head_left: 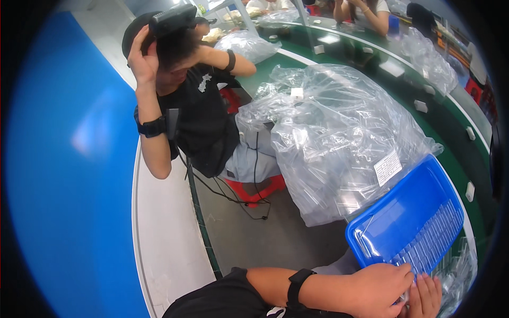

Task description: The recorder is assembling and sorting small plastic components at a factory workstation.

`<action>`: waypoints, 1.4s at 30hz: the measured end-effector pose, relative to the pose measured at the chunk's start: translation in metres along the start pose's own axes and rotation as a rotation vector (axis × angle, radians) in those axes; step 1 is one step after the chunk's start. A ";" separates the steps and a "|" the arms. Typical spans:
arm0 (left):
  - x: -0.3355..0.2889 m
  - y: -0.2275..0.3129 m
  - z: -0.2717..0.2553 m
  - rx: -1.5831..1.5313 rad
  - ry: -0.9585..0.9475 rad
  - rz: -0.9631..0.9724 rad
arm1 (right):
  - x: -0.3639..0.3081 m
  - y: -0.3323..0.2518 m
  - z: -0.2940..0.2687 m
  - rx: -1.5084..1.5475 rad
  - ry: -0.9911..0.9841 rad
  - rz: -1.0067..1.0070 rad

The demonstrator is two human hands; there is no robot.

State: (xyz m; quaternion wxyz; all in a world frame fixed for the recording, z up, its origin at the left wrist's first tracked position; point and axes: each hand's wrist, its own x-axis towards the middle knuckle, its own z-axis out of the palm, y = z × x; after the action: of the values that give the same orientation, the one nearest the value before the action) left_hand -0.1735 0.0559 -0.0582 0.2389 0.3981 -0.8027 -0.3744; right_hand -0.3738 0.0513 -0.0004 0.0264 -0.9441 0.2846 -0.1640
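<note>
Together, our left hand (377, 290) and right hand (426, 297) sit by the blue tray (416, 197); what either grip holds, we cannot tell. Clear slim pieces (432, 237) lie inside the tray, a plastic bag (339, 143) beyond it.

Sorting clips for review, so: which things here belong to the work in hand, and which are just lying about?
Apparently in the work:
blue rectangular plastic tray
clear slender pieces lined up in it
left hand and right hand, close together at its near end

Apparently just about:
large clear plastic bag, possibly related
red plastic stool
small white blocks
</note>
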 end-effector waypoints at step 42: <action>-0.017 -0.007 -0.023 -0.300 -0.193 -0.033 | -0.016 -0.017 0.016 0.163 0.067 0.004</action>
State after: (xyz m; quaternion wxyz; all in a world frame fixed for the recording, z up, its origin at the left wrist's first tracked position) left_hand -0.1448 0.0575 -0.0512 0.2113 0.3333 -0.7504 -0.5303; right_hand -0.3719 0.0734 -0.0178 0.0942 -0.9323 0.2727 -0.2180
